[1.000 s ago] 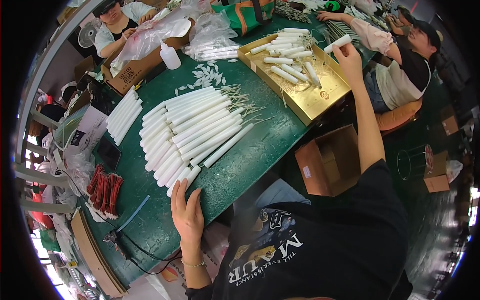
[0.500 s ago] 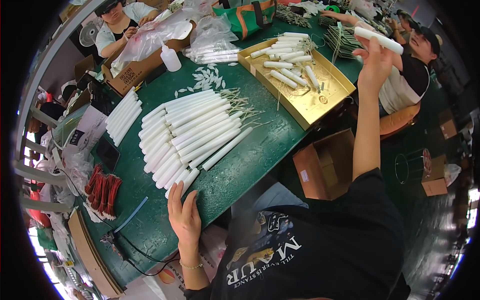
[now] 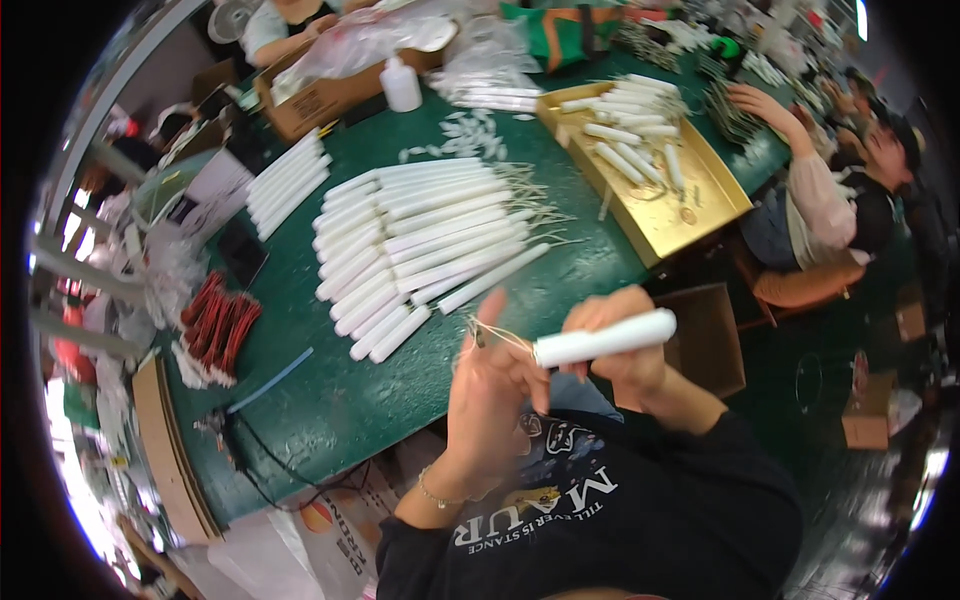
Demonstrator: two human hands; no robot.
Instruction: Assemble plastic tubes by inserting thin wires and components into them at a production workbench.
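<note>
"Grip status first: what do we record for our right hand (image 3: 640, 380)?"

"Closed on one white stick (image 3: 605, 339). Our hand shows above and below it, and the stick stays visible from end to end."

"Where do we locate the stick?"

"We hold it raised near the front edge of the green table (image 3: 555, 300), almost level, its rounded end to the right. From its left end a thin pale cord (image 3: 508, 334) runs toward our left hand (image 3: 492, 385)."

"And our left grip?"

"Our left fingers are spread and partly bent beside that end. They blur; we cannot tell whether they pinch the cord."

"Which parts do we list on the table?"

"Two adjoining rows of white sticks (image 3: 440, 235) lie ahead of our hands, cords trailing right. Beyond them we note small white pieces (image 3: 468, 130) and a white squeeze bottle (image 3: 401, 86). To the right, a gold tray (image 3: 688, 228) holds further white sticks (image 3: 625, 130). At left we find red wires (image 3: 215, 325), bundled."
</note>
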